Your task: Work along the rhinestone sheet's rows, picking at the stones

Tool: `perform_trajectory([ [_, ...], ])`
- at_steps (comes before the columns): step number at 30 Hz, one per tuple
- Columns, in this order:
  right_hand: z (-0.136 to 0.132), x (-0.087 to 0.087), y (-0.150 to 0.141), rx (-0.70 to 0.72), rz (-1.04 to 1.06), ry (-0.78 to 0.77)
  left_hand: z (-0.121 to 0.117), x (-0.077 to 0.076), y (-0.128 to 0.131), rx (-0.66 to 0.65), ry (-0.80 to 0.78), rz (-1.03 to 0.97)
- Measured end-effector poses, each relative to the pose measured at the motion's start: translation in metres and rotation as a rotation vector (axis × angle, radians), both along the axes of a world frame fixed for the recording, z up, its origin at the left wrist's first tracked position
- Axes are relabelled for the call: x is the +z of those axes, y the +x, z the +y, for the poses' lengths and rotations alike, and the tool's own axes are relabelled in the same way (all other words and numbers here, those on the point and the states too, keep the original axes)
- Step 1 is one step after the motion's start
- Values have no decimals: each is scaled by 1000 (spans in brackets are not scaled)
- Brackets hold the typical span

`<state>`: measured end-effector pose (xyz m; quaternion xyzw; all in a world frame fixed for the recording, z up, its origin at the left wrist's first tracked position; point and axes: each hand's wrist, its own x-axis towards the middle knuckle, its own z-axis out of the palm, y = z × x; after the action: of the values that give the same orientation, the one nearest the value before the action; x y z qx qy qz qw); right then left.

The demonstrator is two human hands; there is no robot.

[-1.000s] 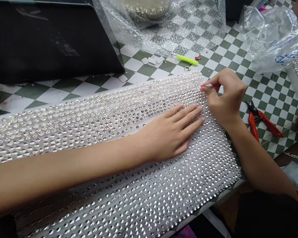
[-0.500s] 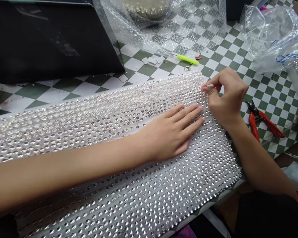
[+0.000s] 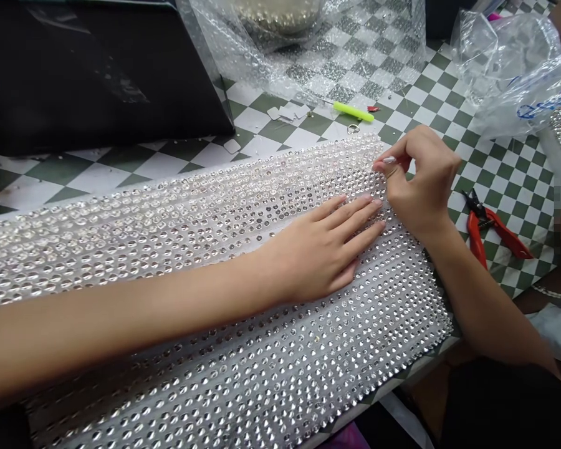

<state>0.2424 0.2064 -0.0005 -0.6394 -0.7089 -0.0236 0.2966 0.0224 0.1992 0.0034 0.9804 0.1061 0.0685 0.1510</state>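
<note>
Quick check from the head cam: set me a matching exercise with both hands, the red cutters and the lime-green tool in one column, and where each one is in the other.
Things:
1. left hand
2. right hand
3. red-handled cutters
4. lime-green tool

Places:
A. fingertips pinched at the edge of the rhinestone sheet
B. beyond the sheet, near white scraps
C. flat on the sheet
D. on the checkered table, right of the sheet

Pairs: 1-C, 2-A, 3-D, 4-B

The tabletop (image 3: 509,181) is green-and-white checkered, the rhinestone sheet (image 3: 243,337) has silver rows, the pliers (image 3: 489,227) have red handles.
</note>
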Motion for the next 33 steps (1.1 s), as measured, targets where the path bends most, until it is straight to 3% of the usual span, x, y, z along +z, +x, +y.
perform_trajectory([
  [13,1,1,-2,12,-42,-6,1,2,0,9,-6,19],
  [21,2,1,-1,55,-74,206,0,2,1,0,14,30],
  [33,5,-4,-3,129,-79,103,-1,3,3,12,15,42],
])
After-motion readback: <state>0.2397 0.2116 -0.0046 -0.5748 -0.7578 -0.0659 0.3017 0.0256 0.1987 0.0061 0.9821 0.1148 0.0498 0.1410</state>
